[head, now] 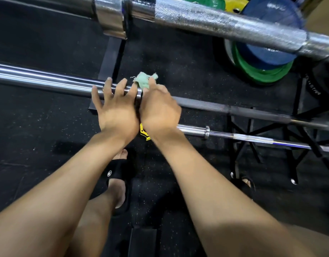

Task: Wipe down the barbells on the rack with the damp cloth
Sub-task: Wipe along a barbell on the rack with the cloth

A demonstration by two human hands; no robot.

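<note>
One barbell (48,80) (lengthwise left-right)

Open black floor (39,127) to the left, near and far of the middle barbell (48,80). Blocked overhead at the far side by the thick knurled barbell (225,21). Crowded to the right: thin bar (234,136), rack legs (299,145), stacked plates (262,67).

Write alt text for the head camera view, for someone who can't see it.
A person's right hand presses a green cloth onto the middle barbell, while the left hand rests spread-fingered on its chrome sleeve. Another barbell crosses above and a thinner one below, over black rubber flooring.
</note>
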